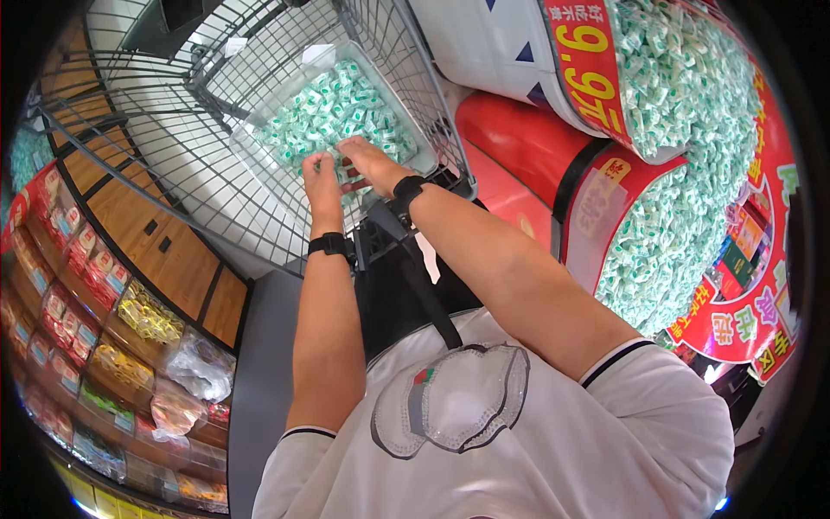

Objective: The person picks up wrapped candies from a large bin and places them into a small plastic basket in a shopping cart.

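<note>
A clear plastic bin [415, 139] full of small green-and-white wrapped pieces, seemingly candies [324, 107], sits inside a grey wire shopping cart [175, 117]. Both hands are over the near edge of the bin, close together. My left hand [322, 178] has its fingers bent upward over the wrapped pieces; whether something is between them is not clear. My right hand [369, 162] reaches across from the right with its fingers partly curled, and its fingertips are partly hidden. Each wrist wears a black band. White paper slips [319, 54] lie at the bin's far side.
At right stand a large heap of the same wrapped pieces [655, 259], a white-sided container [493, 52] of them with a red price sign [587, 71], and a red rounded base [519, 143]. Shelves [97, 350] of packaged goods and wooden cabinets [155, 227] line the left.
</note>
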Demonstrator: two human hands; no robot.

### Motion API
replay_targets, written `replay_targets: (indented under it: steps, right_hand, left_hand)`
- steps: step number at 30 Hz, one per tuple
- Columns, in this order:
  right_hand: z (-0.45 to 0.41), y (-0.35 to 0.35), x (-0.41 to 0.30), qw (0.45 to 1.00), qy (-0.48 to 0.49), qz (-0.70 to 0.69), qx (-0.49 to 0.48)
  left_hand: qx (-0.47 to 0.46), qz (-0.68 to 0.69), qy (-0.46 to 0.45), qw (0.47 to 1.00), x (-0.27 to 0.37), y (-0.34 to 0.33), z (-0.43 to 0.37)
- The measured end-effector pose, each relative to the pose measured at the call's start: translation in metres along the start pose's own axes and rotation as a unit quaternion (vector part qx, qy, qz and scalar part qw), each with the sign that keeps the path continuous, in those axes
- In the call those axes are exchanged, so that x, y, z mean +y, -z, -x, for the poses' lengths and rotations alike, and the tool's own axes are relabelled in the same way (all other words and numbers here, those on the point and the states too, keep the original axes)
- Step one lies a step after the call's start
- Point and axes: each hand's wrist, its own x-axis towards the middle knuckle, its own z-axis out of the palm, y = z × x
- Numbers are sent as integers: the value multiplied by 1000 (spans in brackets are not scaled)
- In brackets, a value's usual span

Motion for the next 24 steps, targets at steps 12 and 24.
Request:
replay_targets:
  steps: [12,24]
  right_hand:
    - [67,3,-56,983,172,55,22]
    - [139,-17,-100,966,260,-5,1]
  left_hand:
    - [-92,-13,-113,989,73,-30,61]
    - [-81,-10,-220,972,125,-45,117]
